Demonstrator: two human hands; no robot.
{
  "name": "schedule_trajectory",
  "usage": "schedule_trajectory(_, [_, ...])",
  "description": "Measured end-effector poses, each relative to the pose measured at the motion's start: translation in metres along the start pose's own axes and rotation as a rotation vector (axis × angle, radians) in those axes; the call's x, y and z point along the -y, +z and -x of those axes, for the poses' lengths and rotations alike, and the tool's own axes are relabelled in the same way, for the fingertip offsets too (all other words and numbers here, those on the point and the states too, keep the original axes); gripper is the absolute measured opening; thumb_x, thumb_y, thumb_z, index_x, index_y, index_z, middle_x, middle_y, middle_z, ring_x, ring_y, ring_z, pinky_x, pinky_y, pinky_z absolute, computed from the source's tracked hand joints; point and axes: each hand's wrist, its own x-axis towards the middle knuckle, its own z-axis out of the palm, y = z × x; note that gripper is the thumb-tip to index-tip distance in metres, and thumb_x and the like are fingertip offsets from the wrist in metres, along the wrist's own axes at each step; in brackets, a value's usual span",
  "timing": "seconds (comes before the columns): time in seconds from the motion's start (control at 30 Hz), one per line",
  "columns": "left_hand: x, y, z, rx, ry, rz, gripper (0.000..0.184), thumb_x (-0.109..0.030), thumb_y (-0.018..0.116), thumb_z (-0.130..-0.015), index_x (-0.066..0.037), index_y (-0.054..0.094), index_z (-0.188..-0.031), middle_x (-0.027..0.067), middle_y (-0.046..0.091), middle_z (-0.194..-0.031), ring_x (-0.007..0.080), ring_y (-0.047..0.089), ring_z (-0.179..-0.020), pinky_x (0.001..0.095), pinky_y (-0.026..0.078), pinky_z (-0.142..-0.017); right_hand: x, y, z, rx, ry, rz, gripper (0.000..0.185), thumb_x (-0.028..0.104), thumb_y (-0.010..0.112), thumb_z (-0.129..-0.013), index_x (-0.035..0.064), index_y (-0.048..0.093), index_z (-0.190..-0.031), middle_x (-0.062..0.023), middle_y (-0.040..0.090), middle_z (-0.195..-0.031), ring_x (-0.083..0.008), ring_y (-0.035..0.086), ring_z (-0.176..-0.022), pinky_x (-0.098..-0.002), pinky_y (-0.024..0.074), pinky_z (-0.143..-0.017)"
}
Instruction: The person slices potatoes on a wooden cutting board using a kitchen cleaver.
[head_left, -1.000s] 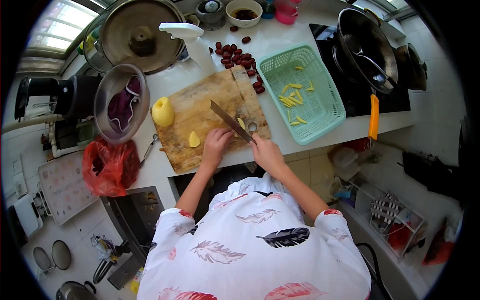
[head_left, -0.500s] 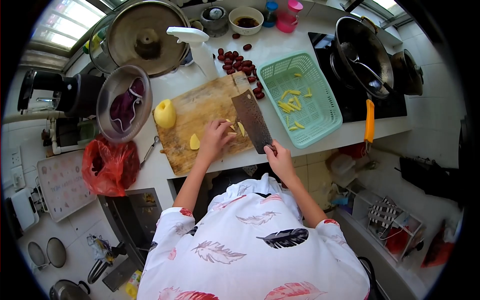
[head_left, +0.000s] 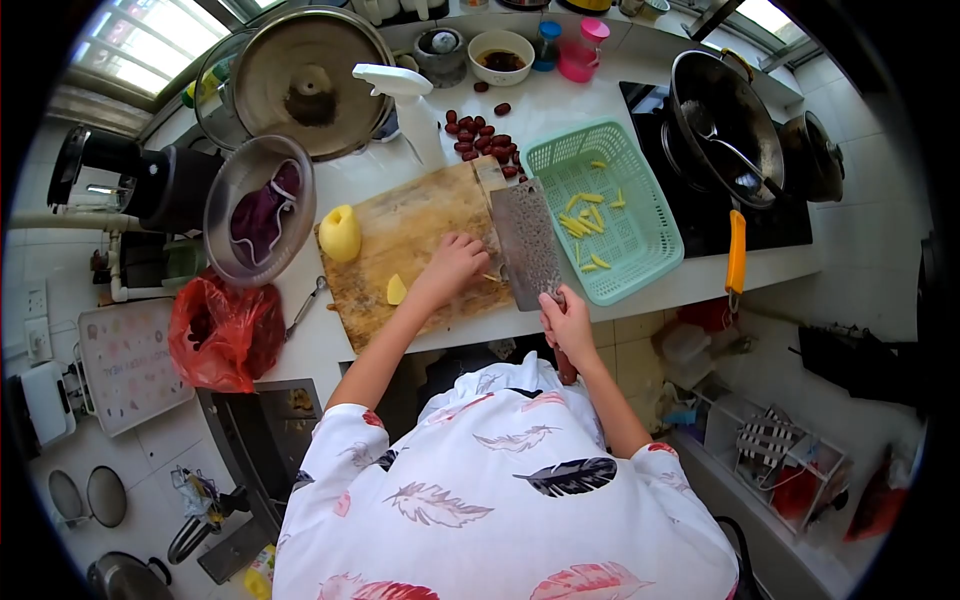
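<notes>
My right hand grips the handle of a broad cleaver, its blade over the right edge of the wooden cutting board. Left of the blade, my left hand rests on the board, fingers curled together; what lies under them is hidden. A small yellow strip shows beside the fingertips. On the board's left side are a peeled yellow potato and a cut potato piece. Right of the cleaver, a mint-green plastic basket holds several yellow potato strips.
Red dates lie behind the board, near a white spray bottle. A wok with a ladle sits on the stove at right. At left are a plastic bowl with purple cloth, a red bag and a peeler.
The cleaver has shifted right, its blade turning broader to view. My left hand has moved right toward the blade, covering the potato slices that showed by its fingers.
</notes>
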Motion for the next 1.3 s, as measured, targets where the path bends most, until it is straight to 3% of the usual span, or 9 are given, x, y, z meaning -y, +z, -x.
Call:
schedule_trajectory(0.27, [-0.011,-0.007,0.058,-0.144,-0.422,0.356,0.01,-0.011,0.065,-0.075,-0.004,0.065,-0.083,0.0111,0.06,-0.076,0.0289,0.053,-0.071,0.0368,0.044,-0.066,-0.004,-0.006,-0.002,0.039,-0.047,0.123,0.016,0.011,0.054,-0.088,0.0031,0.047,-0.076,-0.003,0.046,-0.049,-0.0097,0.042,-0.037,-0.0273,0.0311,-0.033])
schedule_trajectory(0.37, [-0.013,-0.01,0.073,-0.419,-0.517,0.186,0.016,-0.009,0.061,-0.081,-0.004,0.065,-0.095,0.0102,0.062,-0.084,0.0258,0.057,-0.08,0.0352,0.045,-0.071,-0.01,-0.004,-0.003,0.004,-0.389,0.524,0.015,0.011,0.055,-0.086,0.0019,0.048,-0.077,-0.011,0.051,-0.053,-0.0197,0.052,-0.044,-0.035,0.0397,-0.041])
schedule_trajectory(0.47, [-0.038,-0.072,0.067,-0.772,-0.863,0.546,0.016,-0.009,0.057,-0.085,-0.003,0.064,-0.098,0.0094,0.064,-0.089,0.0215,0.059,-0.085,0.0321,0.045,-0.077,-0.001,-0.004,0.005,0.032,-0.673,0.932,0.007,0.011,0.055,-0.082,0.0038,0.054,-0.084,-0.0165,0.057,-0.067,-0.033,0.059,-0.06,-0.0428,0.0459,-0.052])
schedule_trajectory(0.57, [-0.049,-0.113,0.064,-0.736,-0.678,0.585,0.018,-0.013,0.056,-0.087,-0.002,0.063,-0.1,0.0089,0.064,-0.091,0.0216,0.059,-0.089,0.0322,0.045,-0.081,0.0,-0.004,0.008,0.145,-0.771,1.255,0.015,0.008,0.056,-0.075,0.007,0.056,-0.09,-0.012,0.055,-0.066,-0.0289,0.058,-0.057,-0.0394,0.0463,-0.05])
schedule_trajectory(0.63, [-0.051,-0.121,0.055,-0.341,-0.336,0.695,0.027,-0.022,0.061,-0.085,-0.001,0.063,-0.102,0.0097,0.064,-0.095,0.0254,0.059,-0.092,0.0338,0.044,-0.083,-0.001,-0.005,0.006,0.172,-0.894,1.321,0.022,0.008,0.056,-0.072,0.0079,0.057,-0.094,-0.01,0.052,-0.066,-0.0268,0.057,-0.057,-0.0374,0.046,-0.05])
schedule_trajectory(0.77, [-0.018,-0.077,0.047,0.0,-0.116,0.399,0.039,-0.025,0.065,-0.084,-0.002,0.058,-0.114,0.0126,0.063,-0.1,0.0233,0.06,-0.092,0.0304,0.045,-0.085,-0.004,-0.003,0.003,0.219,-1.155,1.416,0.032,0.009,0.054,-0.068,0.0084,0.058,-0.1,-0.0064,0.048,-0.066,-0.0216,0.053,-0.056,-0.032,0.0442,-0.049])
schedule_trajectory(0.83, [-0.008,-0.073,0.037,0.585,-0.261,0.568,0.043,-0.028,0.068,-0.081,-0.003,0.059,-0.114,0.0132,0.064,-0.1,0.023,0.06,-0.09,0.0313,0.047,-0.081,0.001,0.0,0.005,0.225,-1.195,1.422,0.031,0.009,0.054,-0.069,0.0084,0.058,-0.1,-0.0057,0.048,-0.066,-0.021,0.053,-0.057,-0.0314,0.0441,-0.05])
schedule_trajectory(1.0, [0.011,-0.061,0.047,0.645,-0.413,0.806,0.032,-0.02,0.07,-0.079,-0.004,0.064,-0.106,-0.0013,0.065,-0.079,0.0061,0.055,-0.073,0.0235,0.045,-0.066,0.001,0.001,0.015,0.225,-1.254,1.451,0.03,0.009,0.054,-0.069,0.0087,0.058,-0.099,-0.0044,0.048,-0.066,-0.0198,0.051,-0.058,-0.0303,0.0438,-0.051])
schedule_trajectory(1.3, [0.043,-0.037,0.065,0.383,-0.6,1.01,0.024,-0.007,0.066,-0.081,0.002,0.062,-0.103,0.0061,0.066,-0.079,0.0086,0.061,-0.071,0.0231,0.049,-0.065,-0.01,-0.001,0.024,0.212,-1.174,1.444,0.03,0.009,0.053,-0.07,0.0075,0.059,-0.1,-0.0057,0.049,-0.067,-0.0205,0.053,-0.06,-0.0304,0.0442,-0.053])
